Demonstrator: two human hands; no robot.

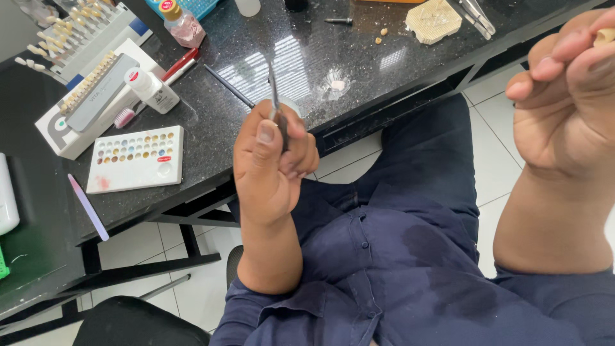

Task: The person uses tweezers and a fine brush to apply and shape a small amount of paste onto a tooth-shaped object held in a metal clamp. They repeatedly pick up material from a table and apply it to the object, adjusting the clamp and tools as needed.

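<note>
The left hand (272, 160) is closed in a fist-like grip around a thin metal instrument (274, 96), thumb pressed up along the handle, so the slim shaft stands nearly upright above the knuckles, its tip over the edge of the dark speckled counter (307, 57). The right hand (567, 96) is raised close to the camera at the right edge, its fingertips (580, 48) pressed together in a grip on a small pale piece (605, 36); only a sliver of that piece shows, and I cannot tell what it is. The two hands are well apart, both held above the lap, with dark blue sleeves and a buttoned dark blue shirt (384, 269) below them.

On the counter just beyond the left hand lies a long thin dark tool (229, 86), and near it a small white bottle (152, 91) on its side, resting against a flat white box (83, 122) that carries a row of tooth-shade tabs. In front of the box sits a white palette (136, 159) with rows of small coloured wells. A pale lilac stick (88, 206) lies at the counter's near edge. Farther back are a pink bottle with a yellow cap (179, 24) and a tan honeycomb tray (434, 21). White floor tiles (500, 160) show under the counter.
</note>
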